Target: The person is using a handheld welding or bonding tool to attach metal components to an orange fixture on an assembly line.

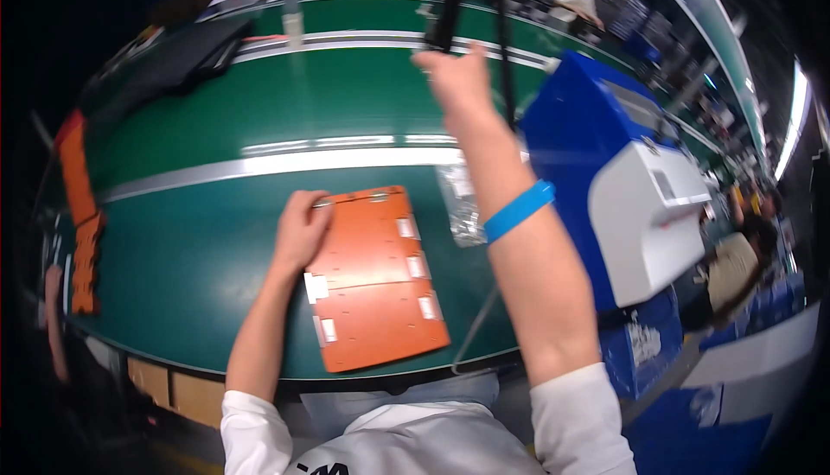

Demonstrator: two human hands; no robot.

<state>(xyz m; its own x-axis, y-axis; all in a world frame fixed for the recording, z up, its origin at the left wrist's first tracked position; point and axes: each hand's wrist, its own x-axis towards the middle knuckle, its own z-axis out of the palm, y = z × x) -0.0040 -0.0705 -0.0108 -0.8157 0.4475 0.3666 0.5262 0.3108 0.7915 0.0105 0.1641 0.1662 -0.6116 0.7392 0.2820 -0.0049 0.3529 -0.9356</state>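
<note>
An orange flat board (372, 276) lies slightly tilted on the green bench top, with a seam across it and white labels or tabs along both long edges. My left hand (303, 226) is at its far left corner, fingers curled over the edge and gripping it. A small metallic piece (378, 198) shows on the board's far edge. My right hand (462, 86), above a blue wristband (519, 210), reaches far across the bench to the lower end of a black upright part (447, 8). Its fingers are smeared, and whether they hold the part is unclear.
A clear plastic bag (462, 203) lies right of the board. Farther right stands a blue and white machine (648, 216). Orange strips (84, 216) and a black sheet (164, 64) lie at the left. Metal rails (285, 162) cross the bench. Other people work beyond.
</note>
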